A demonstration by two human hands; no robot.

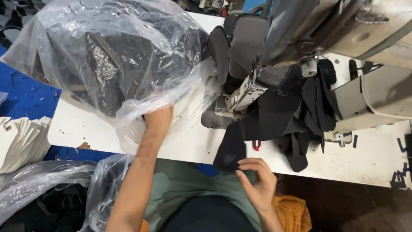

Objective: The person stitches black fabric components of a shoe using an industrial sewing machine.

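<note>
- Looking down from the head camera, the white table (86, 129) serves as the landmark, with a grey sewing machine (343, 38) standing on its far right part.
- The left hand (158, 120) reaches over the table's near edge into the mouth of a clear plastic bag (107, 56); its fingers are buried in the plastic, so whether they clutch anything cannot be told.
- The bag, stuffed with dark cut pieces, lies on the table's left part and overhangs its left edge.
- The right hand (256, 182) sits just off the table's near edge, fingers curled and pinching the lower end of a black fabric piece (234, 148).
- That piece hangs over the near edge, running up toward the machine's needle area.
- More black pieces (309, 107) are heaped on the table under the machine.
- A stack of pale cut pieces (19, 144) lies left of the table, lower down.
- Another clear bag (47, 184) sits below the table's near left corner.
</note>
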